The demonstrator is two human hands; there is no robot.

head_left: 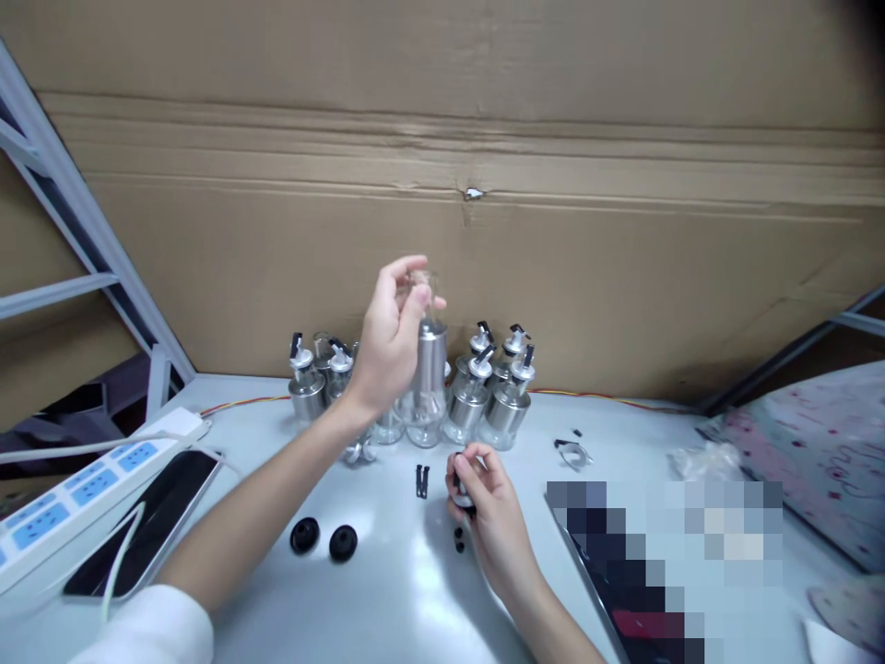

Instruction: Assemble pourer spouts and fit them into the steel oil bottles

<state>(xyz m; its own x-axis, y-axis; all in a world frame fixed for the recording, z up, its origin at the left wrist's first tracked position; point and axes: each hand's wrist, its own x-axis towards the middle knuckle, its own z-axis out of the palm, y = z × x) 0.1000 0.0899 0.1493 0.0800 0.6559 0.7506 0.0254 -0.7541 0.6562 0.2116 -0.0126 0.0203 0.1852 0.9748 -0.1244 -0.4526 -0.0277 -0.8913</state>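
Note:
My left hand [397,337] is closed around the neck of a glass bottle with a metal sleeve [432,360], held upright among the other bottles. Lower and to the right, the fingers of my right hand [484,493] pinch a small dark and silvery part [463,499], mostly hidden by them. Metal-sleeved bottles with spouts [468,401] stand on both sides of the held one. Two thin black pieces [422,481] lie between my hands, and two small black bits [460,539] lie below my right fingers. Two round black stoppers [343,543] rest nearer the front.
At the left are a white power strip [89,489] and a dark phone [148,526] with a cable. A clear ring-like part [573,453] and a plastic bag [705,461] lie to the right. Cardboard [442,221] stands behind the table; a dark device lies front right, partly pixelated.

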